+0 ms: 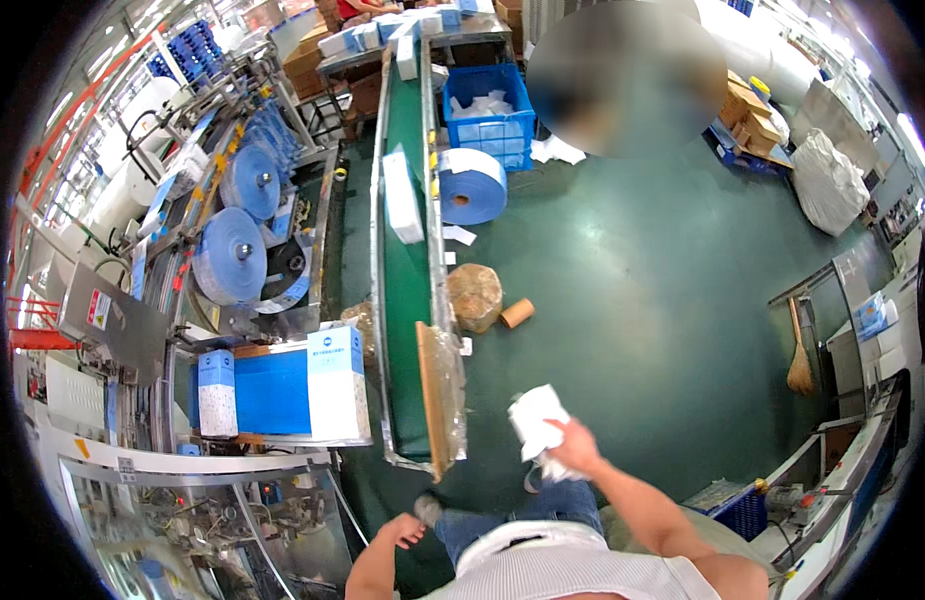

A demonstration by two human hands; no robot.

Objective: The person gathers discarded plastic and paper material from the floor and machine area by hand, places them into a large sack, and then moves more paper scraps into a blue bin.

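Observation:
My right hand grips a crumpled white plastic wrapper, held above my knee to the right of the green conveyor belt. My left hand hangs low by my hip near the conveyor's near end, fingers loosely curled and holding nothing. A white packet rides on the belt further up. A blue and white carton stands beside the machine outlet to the left of the belt.
Blue film rolls sit on the packing machine at left. A large blue roll, a brown wrapped bundle and a cardboard tube lie on the green floor. A blue crate stands farther back, a broom at right.

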